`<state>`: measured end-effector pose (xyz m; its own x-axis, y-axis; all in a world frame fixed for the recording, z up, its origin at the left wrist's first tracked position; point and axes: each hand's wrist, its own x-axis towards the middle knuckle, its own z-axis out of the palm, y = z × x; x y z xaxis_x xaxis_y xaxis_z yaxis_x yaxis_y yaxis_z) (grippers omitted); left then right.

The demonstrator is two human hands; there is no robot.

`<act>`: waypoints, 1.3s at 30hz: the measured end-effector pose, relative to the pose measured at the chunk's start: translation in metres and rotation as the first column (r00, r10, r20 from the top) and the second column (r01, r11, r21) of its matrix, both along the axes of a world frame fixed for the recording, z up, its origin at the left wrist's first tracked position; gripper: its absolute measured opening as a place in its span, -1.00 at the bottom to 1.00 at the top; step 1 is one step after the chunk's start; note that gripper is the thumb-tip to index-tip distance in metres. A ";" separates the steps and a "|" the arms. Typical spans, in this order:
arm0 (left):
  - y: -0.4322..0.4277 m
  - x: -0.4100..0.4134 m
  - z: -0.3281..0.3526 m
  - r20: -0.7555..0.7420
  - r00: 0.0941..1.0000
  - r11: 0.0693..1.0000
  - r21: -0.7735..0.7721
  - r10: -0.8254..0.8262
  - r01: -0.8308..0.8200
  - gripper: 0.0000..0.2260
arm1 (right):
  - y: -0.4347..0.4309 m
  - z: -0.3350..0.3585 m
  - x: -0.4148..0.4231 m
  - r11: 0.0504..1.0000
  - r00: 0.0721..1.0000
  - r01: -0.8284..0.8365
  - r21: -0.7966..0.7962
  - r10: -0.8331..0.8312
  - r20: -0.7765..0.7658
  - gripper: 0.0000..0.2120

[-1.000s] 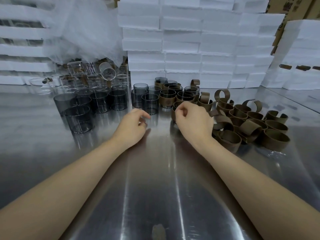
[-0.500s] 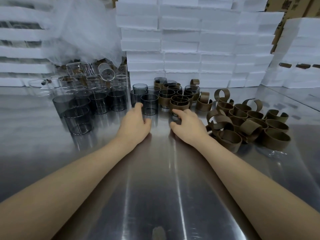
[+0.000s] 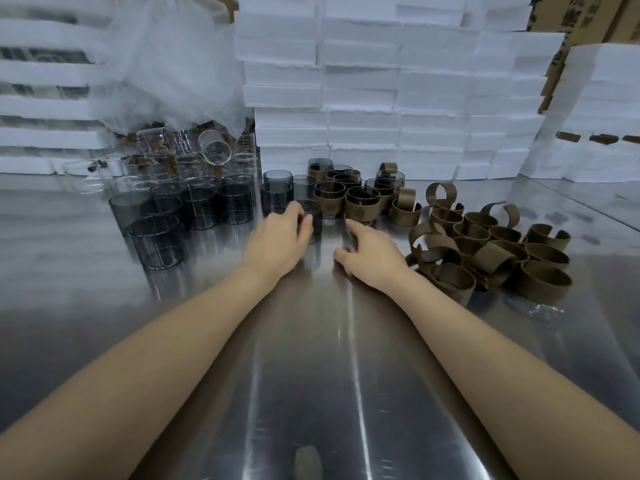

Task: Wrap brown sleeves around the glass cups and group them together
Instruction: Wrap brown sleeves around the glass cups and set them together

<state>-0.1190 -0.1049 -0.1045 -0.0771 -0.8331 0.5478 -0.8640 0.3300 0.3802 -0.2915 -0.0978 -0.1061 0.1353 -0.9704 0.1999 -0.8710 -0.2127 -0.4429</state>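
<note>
My left hand (image 3: 277,239) curls its fingers round a bare smoky glass cup (image 3: 314,221) standing on the steel table. My right hand (image 3: 372,252) lies just right of it, fingers spread and holding nothing, its fingertips close to the nearest sleeved cup (image 3: 362,204). Several cups wrapped in brown sleeves (image 3: 332,199) stand grouped behind both hands. A pile of loose brown sleeves (image 3: 485,251) lies to the right of my right hand. More bare dark cups (image 3: 197,209) stand to the left.
Clear glasses (image 3: 173,161) and crumpled plastic wrap (image 3: 166,64) sit at the back left. Stacked white foam boxes (image 3: 363,98) wall off the back. The steel table (image 3: 311,375) stretches toward me between my forearms.
My right hand set a sleeved cup into the group and let go, fingers now spread. My left hand reached forward and closed round a bare dark cup.
</note>
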 end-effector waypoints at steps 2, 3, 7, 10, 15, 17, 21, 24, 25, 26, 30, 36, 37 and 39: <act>0.011 -0.003 0.000 0.028 0.997 0.997 -0.025 -0.076 0.077 -0.76 | 0.003 0.001 0.000 0.994 0.979 -0.103 0.034 0.095 0.178 -0.20; 0.017 -0.004 -0.001 0.041 0.991 0.991 -0.042 -0.124 0.126 -0.78 | 0.003 0.002 -0.001 0.987 0.948 -0.158 0.040 0.140 0.285 -0.14; 0.034 -0.004 -0.003 0.018 0.972 0.967 -0.100 -0.235 0.236 -0.81 | 0.005 0.002 -0.003 0.962 0.867 -0.273 -0.032 0.260 0.424 -0.13; 0.032 0.002 -0.001 -0.097 0.957 0.962 -0.057 -0.273 0.269 -0.80 | 0.007 0.001 -0.003 0.961 0.842 -0.270 -0.059 0.265 0.469 -0.27; 0.034 0.001 -0.001 -0.289 0.899 0.936 0.027 -0.329 0.351 -0.51 | 0.012 0.004 -0.001 0.956 0.786 -0.165 -0.241 0.275 0.554 -0.36; 0.036 -0.002 -0.004 -0.444 0.839 0.925 0.053 -0.316 0.377 -0.46 | 0.014 0.004 0.005 0.944 0.770 -0.142 -0.298 0.294 0.566 -0.36; 0.033 -0.002 -0.003 -0.683 0.670 0.841 0.150 -0.292 0.520 -0.54 | 0.015 0.004 0.014 0.938 0.760 -0.132 -0.321 0.304 0.574 -0.35; 0.033 0.000 0.000 -0.743 0.598 0.817 0.125 -0.299 0.563 -0.58 | 0.015 0.003 0.013 0.936 0.746 -0.164 -0.310 0.324 0.582 -0.33; 0.034 0.000 0.000 -0.742 0.592 0.810 0.116 -0.314 0.575 -0.60 | 0.015 0.003 0.013 0.936 0.742 -0.178 -0.305 0.331 0.582 -0.33; 0.034 0.000 0.000 -0.750 0.576 0.799 0.107 -0.326 0.591 -0.64 | 0.016 0.004 0.014 0.936 0.737 -0.187 -0.300 0.335 0.587 -0.34; 0.034 0.000 0.001 -0.813 0.497 0.801 0.065 -0.303 0.595 -0.82 | 0.017 0.007 0.015 0.937 0.660 -0.215 -0.276 0.347 0.666 -0.36; 0.036 0.000 0.003 -0.827 0.481 0.825 0.039 -0.290 0.564 -0.83 | 0.020 0.008 0.017 0.919 0.613 -0.311 -0.241 0.388 0.688 -0.31; 0.035 0.000 0.003 -0.831 0.478 0.825 0.040 -0.286 0.563 -0.82 | 0.020 0.009 0.017 0.915 0.624 -0.325 -0.240 0.398 0.673 -0.30; 0.033 0.000 0.004 -0.842 0.470 0.824 0.055 -0.266 0.564 -0.81 | 0.021 0.009 0.016 0.900 0.647 -0.365 -0.237 0.428 0.631 -0.31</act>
<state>-0.1190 -0.0714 -0.1009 -0.1343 -0.9400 0.3135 0.0384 0.3112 0.9496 -0.2760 -0.0768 -0.0969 0.3076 -0.8311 0.4634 -0.1896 -0.5307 -0.8261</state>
